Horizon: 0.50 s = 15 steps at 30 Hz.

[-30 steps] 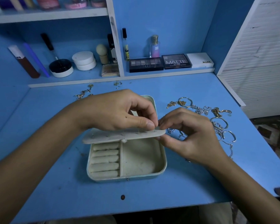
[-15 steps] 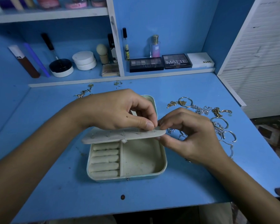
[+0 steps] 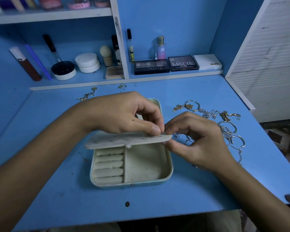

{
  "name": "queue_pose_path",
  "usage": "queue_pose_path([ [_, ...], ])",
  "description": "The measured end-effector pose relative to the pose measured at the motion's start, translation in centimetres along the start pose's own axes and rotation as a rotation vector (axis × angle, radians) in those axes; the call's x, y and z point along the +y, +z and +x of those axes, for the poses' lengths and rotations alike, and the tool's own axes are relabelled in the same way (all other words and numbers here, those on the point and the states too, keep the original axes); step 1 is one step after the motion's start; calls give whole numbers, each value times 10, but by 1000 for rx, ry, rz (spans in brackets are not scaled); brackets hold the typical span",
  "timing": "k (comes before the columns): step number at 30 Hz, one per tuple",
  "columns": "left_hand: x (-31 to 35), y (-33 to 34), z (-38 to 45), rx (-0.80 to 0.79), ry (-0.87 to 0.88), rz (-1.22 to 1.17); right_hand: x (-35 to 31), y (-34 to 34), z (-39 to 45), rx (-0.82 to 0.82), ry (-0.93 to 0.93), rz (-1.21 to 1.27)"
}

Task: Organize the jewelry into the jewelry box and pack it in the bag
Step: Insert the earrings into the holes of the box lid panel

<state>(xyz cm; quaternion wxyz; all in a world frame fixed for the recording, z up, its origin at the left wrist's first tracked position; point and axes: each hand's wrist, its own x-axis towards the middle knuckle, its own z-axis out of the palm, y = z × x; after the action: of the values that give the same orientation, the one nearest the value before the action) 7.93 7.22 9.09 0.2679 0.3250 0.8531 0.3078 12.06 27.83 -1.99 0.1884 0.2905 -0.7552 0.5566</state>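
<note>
jewelry box (image 3: 147, 166) sits open on the blue desk (image 3: 74, 206), directly under both hands. left hand (image 3: 122, 113) has thumb and forefinger pressed together at the right end of the earring panel (image 3: 127, 139); whatever sits between the tips is too small to make out. right hand (image 3: 196, 139) meets it from the other side, fingers curled, thumb under the panel edge; can't tell if it pinches the panel or a stud. small pins stick up from the panel left of the grip. box lid mostly hidden behind the left hand. loose jewelry pile (image 3: 224, 124) lies right of the grip, partly hidden by the right hand. ring rolls (image 3: 109, 164) below the grip.
</note>
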Motion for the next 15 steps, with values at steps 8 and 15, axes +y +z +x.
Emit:
queue_pose_path([
  [8,5,-5,5,-54,-30,6,0,-1,0,2,4,6],
  [15,7,-5,4,-60,-19,34,0,0,0,0,-11,-21],
])
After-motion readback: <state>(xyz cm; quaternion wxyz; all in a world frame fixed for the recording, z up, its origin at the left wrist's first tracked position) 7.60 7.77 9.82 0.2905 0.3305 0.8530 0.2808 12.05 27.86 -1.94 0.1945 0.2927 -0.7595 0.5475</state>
